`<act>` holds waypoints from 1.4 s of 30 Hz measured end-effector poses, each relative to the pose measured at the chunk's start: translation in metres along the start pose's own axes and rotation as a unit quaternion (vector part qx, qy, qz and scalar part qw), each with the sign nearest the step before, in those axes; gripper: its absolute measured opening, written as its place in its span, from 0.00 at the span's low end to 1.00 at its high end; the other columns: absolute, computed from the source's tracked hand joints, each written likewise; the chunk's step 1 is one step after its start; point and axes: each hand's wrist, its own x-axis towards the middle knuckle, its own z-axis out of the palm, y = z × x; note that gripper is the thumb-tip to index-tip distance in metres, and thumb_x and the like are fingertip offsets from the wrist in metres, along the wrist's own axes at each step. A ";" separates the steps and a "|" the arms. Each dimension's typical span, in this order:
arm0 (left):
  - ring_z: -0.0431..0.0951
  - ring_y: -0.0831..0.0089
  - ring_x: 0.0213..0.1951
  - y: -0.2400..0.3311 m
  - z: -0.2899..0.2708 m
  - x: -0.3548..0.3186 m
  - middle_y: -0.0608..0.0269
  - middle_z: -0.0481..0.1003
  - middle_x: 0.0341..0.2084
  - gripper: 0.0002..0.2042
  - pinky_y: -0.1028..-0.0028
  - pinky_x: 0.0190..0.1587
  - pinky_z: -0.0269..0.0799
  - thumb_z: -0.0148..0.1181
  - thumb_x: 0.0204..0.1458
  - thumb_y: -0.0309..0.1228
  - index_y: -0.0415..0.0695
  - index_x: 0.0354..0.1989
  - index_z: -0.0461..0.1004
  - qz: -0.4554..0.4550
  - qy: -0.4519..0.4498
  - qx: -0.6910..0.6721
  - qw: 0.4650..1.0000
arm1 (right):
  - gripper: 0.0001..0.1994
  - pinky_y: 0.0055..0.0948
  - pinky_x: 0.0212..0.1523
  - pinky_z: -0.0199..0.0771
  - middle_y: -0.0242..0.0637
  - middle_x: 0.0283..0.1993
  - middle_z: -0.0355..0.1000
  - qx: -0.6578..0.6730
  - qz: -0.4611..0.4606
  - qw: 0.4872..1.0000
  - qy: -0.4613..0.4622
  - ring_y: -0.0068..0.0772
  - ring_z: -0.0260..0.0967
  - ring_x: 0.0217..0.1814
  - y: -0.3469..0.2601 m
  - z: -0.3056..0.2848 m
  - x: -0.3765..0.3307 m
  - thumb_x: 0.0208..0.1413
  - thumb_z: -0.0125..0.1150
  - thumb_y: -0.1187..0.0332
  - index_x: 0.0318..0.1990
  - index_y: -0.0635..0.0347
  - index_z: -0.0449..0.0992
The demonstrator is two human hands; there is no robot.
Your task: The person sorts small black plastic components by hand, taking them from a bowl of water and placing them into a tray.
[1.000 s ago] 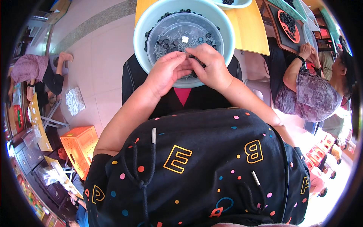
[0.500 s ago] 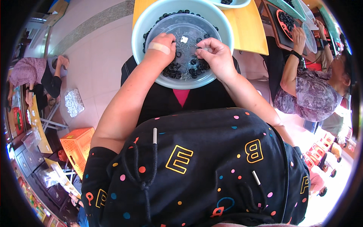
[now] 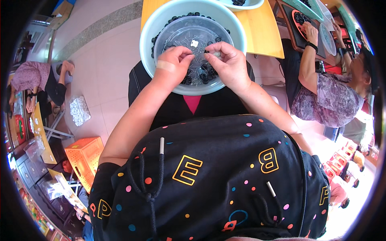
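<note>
Steadying left hand [image 3: 173, 61]: a firm perch here should help; best held low, so any slipped part drops into the dish. Back of hand faces up, tan adhesive strip [image 3: 165, 66] across it near the wrist. Thumb and forefinger tips nearly together, other fingers curled under; cannot tell if anything is gripped.

Left forearm [image 3: 138, 114]: slants up and inward from the sleeve, elbow well out from the body, wrist over the near side of the basin.

Basin [image 3: 147, 34]: pale blue-green, round; translucent dish [image 3: 165, 33] sits inside it. Outer caps [image 3: 196, 15] lie along the far side, between wall and dish.

Dish contents: thin clear pins [image 3: 185, 41] scattered toward the back; loose caps [image 3: 207, 73], black and ring-like, heaped toward the near side. Small white piece [image 3: 194, 43] beyond the fingertips.

Gap between hands: narrow, fingertips apart; a square, face-to-face approach would suit parts this small.

Right hand [image 3: 231, 66]: thumb and forefinger brought close at the tips, a black cap [image 3: 206, 51] apparently pinched there. A light pinch at its edge seems wisest. Palm turned inward, wrist bent left.

Right forearm [image 3: 271, 105]: slants up and left, roughly mirroring the other.

Yellow tabletop [image 3: 265, 42]: beyond and right of the basin.
</note>
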 end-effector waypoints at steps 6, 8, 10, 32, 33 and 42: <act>0.73 0.78 0.29 -0.001 -0.004 0.006 0.66 0.74 0.30 0.09 0.78 0.36 0.71 0.55 0.57 0.31 0.40 0.41 0.75 -0.167 0.009 -0.233 0.958 | 0.07 0.18 0.28 0.68 0.33 0.32 0.72 0.000 -0.003 1.000 -0.004 0.16 0.66 0.27 0.005 0.001 0.001 0.49 0.64 0.75 0.37 0.63 0.77; 0.72 0.80 0.28 -0.004 -0.007 0.005 0.68 0.73 0.28 0.09 0.79 0.35 0.70 0.55 0.57 0.32 0.41 0.40 0.75 -0.203 -0.016 -0.384 0.901 | 0.07 0.18 0.28 0.68 0.33 0.32 0.72 0.008 -0.010 1.000 -0.004 0.16 0.66 0.27 0.007 0.001 0.001 0.49 0.63 0.75 0.37 0.63 0.77; 0.70 0.82 0.27 -0.005 -0.009 0.004 0.69 0.72 0.26 0.09 0.80 0.34 0.69 0.54 0.58 0.34 0.41 0.40 0.75 -0.233 -0.039 -0.524 0.818 | 0.07 0.18 0.28 0.68 0.33 0.32 0.72 0.004 -0.011 1.000 -0.004 0.16 0.66 0.27 0.006 0.001 0.001 0.49 0.63 0.75 0.37 0.63 0.77; 0.70 0.80 0.28 -0.005 -0.007 0.004 0.68 0.72 0.26 0.13 0.82 0.29 0.66 0.54 0.58 0.39 0.40 0.39 0.73 -0.271 -0.120 -0.660 0.691 | 0.08 0.17 0.29 0.68 0.31 0.31 0.73 0.037 -0.001 0.999 -0.008 0.14 0.66 0.28 0.005 0.002 0.002 0.49 0.63 0.76 0.38 0.62 0.76; 0.71 0.79 0.29 -0.004 -0.006 0.004 0.66 0.73 0.28 0.12 0.82 0.30 0.67 0.54 0.58 0.37 0.40 0.40 0.73 -0.262 -0.125 -0.673 0.681 | 0.08 0.17 0.29 0.68 0.31 0.31 0.73 0.037 -0.001 0.999 -0.008 0.14 0.66 0.28 0.004 0.003 0.002 0.49 0.63 0.76 0.38 0.62 0.76; 0.72 0.79 0.34 -0.002 0.000 0.000 0.65 0.73 0.34 0.12 0.80 0.37 0.70 0.55 0.57 0.32 0.42 0.47 0.72 -0.217 -0.129 -0.703 0.665 | 0.07 0.18 0.29 0.69 0.33 0.33 0.70 0.005 -0.072 0.997 0.022 0.17 0.67 0.29 -0.004 0.007 -0.003 0.48 0.63 0.78 0.36 0.63 0.75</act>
